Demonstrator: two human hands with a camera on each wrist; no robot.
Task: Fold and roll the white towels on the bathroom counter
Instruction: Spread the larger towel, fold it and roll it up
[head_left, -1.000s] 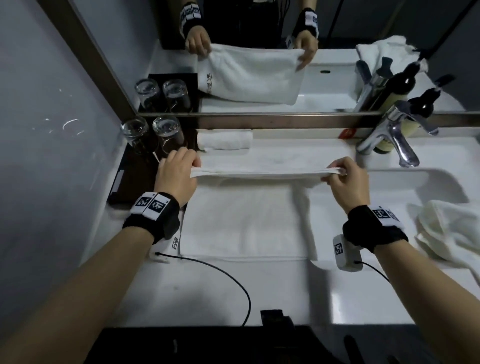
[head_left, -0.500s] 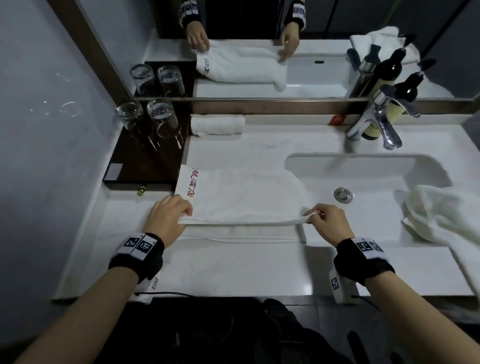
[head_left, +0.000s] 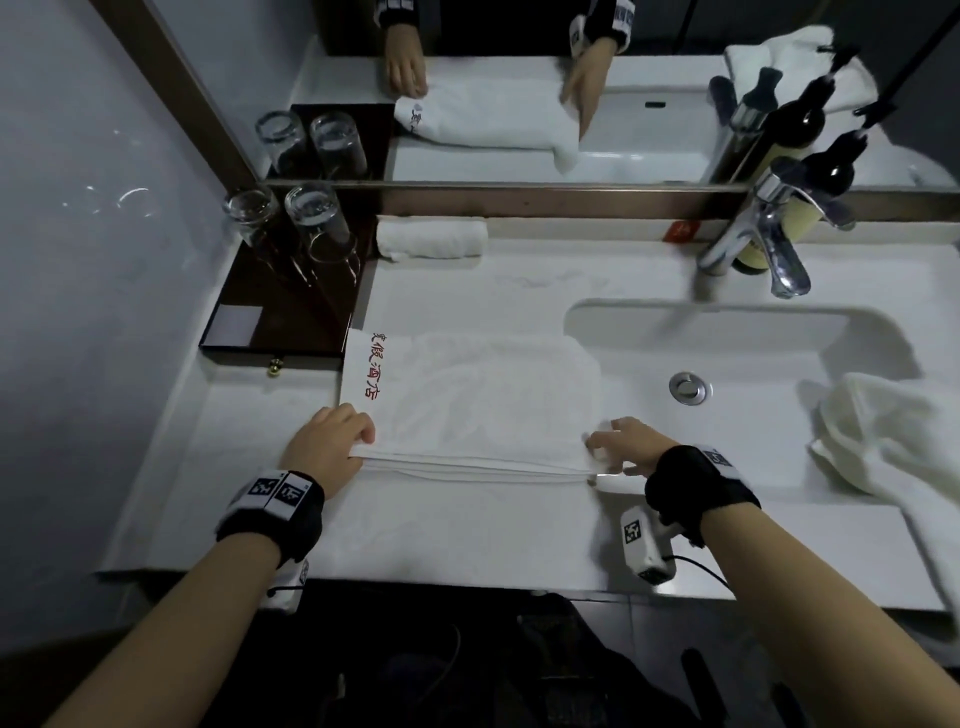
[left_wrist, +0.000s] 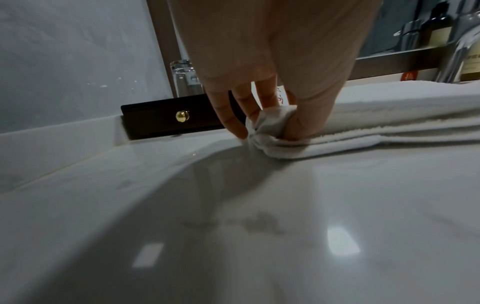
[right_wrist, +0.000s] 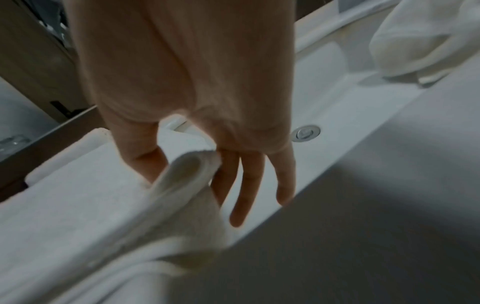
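A white towel (head_left: 478, 405) with red characters at its left end lies folded on the counter (head_left: 467, 530), its layered edges toward me. My left hand (head_left: 337, 441) pinches the near left corner; in the left wrist view the corner is bunched between thumb and fingers of the left hand (left_wrist: 270, 131) on the towel (left_wrist: 389, 115). My right hand (head_left: 608, 441) is at the near right corner, over the basin's edge. In the right wrist view the right hand (right_wrist: 182, 176) holds the towel's (right_wrist: 78, 205) folded edge between thumb and index finger, the other fingers straight.
A rolled towel (head_left: 431, 238) lies by the mirror. A crumpled towel (head_left: 883, 441) hangs over the basin's (head_left: 753, 332) right side. Two glasses (head_left: 291, 223) stand on a dark tray (head_left: 280, 317) at left. The faucet (head_left: 763, 234) and bottles (head_left: 795, 208) stand at back right.
Both hands have drawn the towel's far edge toward me and laid it on the near edge, folding it in half. The right hand's outer fingers have straightened.
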